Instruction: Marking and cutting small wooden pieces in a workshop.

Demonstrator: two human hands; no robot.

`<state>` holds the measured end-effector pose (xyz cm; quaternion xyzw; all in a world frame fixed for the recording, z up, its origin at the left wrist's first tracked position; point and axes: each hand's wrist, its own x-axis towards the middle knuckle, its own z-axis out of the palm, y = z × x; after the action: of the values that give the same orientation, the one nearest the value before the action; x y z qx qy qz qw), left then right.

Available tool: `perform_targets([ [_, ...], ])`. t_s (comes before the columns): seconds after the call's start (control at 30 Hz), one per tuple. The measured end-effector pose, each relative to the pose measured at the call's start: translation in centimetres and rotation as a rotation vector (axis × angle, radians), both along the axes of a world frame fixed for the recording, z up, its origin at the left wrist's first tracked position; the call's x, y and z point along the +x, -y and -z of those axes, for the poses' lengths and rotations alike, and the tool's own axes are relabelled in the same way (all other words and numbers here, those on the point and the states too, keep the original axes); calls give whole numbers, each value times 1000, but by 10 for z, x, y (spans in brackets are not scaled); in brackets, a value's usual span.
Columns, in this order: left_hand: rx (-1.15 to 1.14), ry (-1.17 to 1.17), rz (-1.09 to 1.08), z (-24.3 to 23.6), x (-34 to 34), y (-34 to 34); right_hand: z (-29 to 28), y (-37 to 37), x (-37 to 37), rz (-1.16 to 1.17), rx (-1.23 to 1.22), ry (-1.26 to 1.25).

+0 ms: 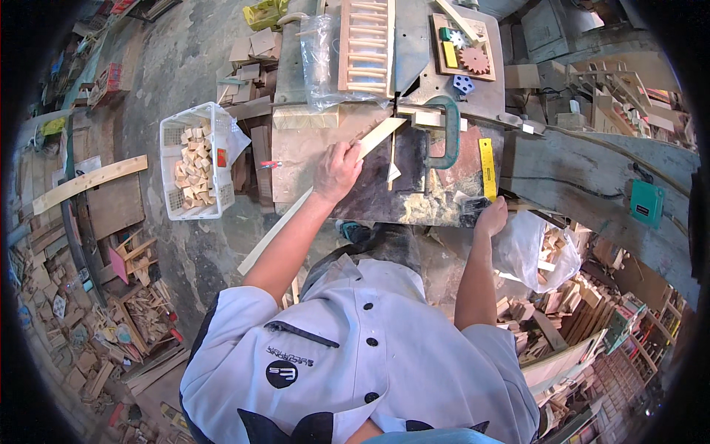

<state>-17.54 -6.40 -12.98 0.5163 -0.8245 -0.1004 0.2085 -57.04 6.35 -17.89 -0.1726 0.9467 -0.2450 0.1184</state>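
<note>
Holding: the left hand is closed around a long pale wooden strip that lies slantwise across the worktop, its far end near the middle of the bench and its near end running off the edge toward the floor.
Right hand: the right hand rests on the near right edge of the worktop, fingers curled over the rim; whether it grips anything cannot be told.
Hidden: the strip's middle is covered by the left hand and forearm; the person's white jacket blocks the floor just below the bench.
Hard to make out: a thin upright blade or sliver just right of the strip's far end.
On the worktop: a green clamp, a yellow ruler beside it, a clear plastic bag and a wooden ladder-like rack farther back.
Around: a white basket of small wooden blocks on the left; a white plastic bag just beside the right hand.
</note>
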Motion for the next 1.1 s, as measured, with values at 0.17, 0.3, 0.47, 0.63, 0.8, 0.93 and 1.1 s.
perform_targets([
  [0.17, -27, -26, 19, 3, -15, 10, -4, 3, 1, 3, 33, 25],
  [0.3, -46, 9, 23, 2, -21, 12, 2, -2, -4, -15, -7, -8],
  [0.47, -21, 86, -9, 3, -21, 10, -9, -1, -3, -135, -116, -109],
  [0.63, -41, 90, -7, 0, -22, 10, -85, 75, 55, -721, -435, -299],
  [0.8, -26, 53, -36, 3, -22, 12, -124, 170, 106, -1340, -376, -379],
  [0.93, -4, 8, -45, -2, -26, 11, -114, 202, 107, -1662, -53, -480],
  [1.1, 29, 6, -35, -5, -24, 11, -114, 206, 105, -1792, 57, -532],
])
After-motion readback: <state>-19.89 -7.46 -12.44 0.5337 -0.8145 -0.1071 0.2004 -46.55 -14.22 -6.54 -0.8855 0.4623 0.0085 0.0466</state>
